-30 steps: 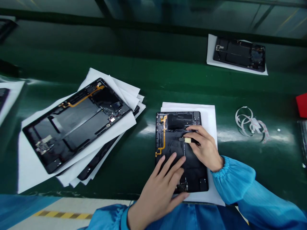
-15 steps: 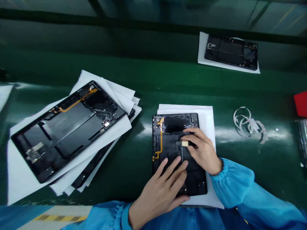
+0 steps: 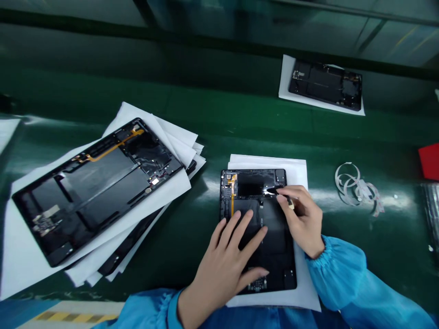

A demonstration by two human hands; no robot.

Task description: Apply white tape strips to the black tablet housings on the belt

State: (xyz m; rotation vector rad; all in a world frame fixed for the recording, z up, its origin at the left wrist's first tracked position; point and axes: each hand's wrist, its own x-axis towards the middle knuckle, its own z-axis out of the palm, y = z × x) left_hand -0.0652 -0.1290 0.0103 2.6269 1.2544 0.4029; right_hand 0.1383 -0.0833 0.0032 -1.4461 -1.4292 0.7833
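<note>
In front of me an opened black tablet housing point(image 3: 278, 246) lies on white sheets point(image 3: 297, 169), with an orange flex cable point(image 3: 233, 201) along its left side. My left hand point(image 3: 228, 260) rests flat on the housing, fingers spread. My right hand point(image 3: 303, 219), at the housing's upper right edge, pinches a small dark piece with a cream-coloured part point(image 3: 291, 203). Its exact kind cannot be made out. The fingertips are beside the glossy black panel point(image 3: 252, 186) near the top, where a bright glint shows.
To the left, another opened tablet housing point(image 3: 99, 183) lies on a stack of white sheets point(image 3: 178, 183) and dark housings. A third housing point(image 3: 325, 84) is at the back right. Coiled pale strips point(image 3: 358, 189) lie to the right, near a red object point(image 3: 429, 161) at the edge.
My right hand has moved from the housing's middle toward its upper right edge, turning the small piece. My left hand's fingers have spread and shifted slightly left. The view has tilted slightly.
</note>
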